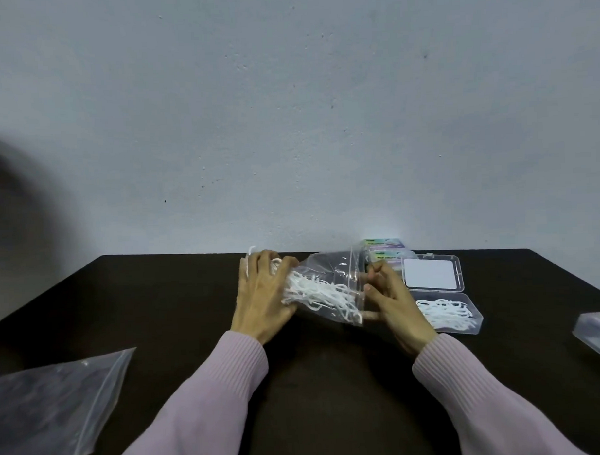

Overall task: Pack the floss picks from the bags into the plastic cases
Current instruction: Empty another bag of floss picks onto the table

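A clear zip bag full of white floss picks lies on its side in the middle of the dark table. My left hand grips the bag's closed end, with a few picks showing above the fingers. My right hand pinches the bag's open zip end. Just right of that hand an open clear plastic case holds a heap of white picks, and its lid with a white card lies flat behind.
An empty zip bag lies at the near left of the table. Closed cases with coloured labels stand at the back by the wall. Another clear case sits at the right edge.
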Available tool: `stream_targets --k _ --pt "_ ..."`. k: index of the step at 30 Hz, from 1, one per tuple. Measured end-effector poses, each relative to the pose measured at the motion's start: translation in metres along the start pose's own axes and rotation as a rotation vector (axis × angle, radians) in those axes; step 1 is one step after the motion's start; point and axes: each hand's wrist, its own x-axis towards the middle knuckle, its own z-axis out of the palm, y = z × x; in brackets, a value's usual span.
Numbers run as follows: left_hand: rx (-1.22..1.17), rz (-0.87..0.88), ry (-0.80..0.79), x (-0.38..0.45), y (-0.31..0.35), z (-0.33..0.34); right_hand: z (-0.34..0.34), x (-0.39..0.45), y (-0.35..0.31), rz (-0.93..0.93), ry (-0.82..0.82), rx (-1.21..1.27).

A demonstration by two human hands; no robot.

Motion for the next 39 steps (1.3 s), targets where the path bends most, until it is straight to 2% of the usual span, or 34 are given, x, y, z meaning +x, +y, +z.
stream_targets --k 5,7,10,17,23,31,39 --pt "0.12 0.114 0.196 0.004 -0.007 0.004 0.003 0.0 0.007 0.037 -0.184 -0.08" --pt "0.125 0.137 0.253 0.004 -0.006 0.002 0.003 0.001 0.01 0.031 -0.255 -0.233" --pt "0.119 0.134 0.31 0.004 -0.003 -0.002 0.005 0.0 0.009 -0.017 -0.227 -0.465" --pt "0.062 0.087 0.295 0.006 -0.001 -0.005 0.008 -0.001 0.008 -0.061 -0.164 -0.747" --pt "0.063 0.031 0.291 0.005 -0.01 -0.004 0.008 -0.001 0.005 -0.163 -0.17 -0.842" --pt "0.066 -0.091 0.293 0.003 -0.02 -0.007 0.0 0.0 0.006 -0.176 -0.223 -0.908" --pt "0.05 -0.227 0.352 0.003 -0.03 -0.012 -0.001 0.001 0.008 -0.163 -0.186 -1.081"
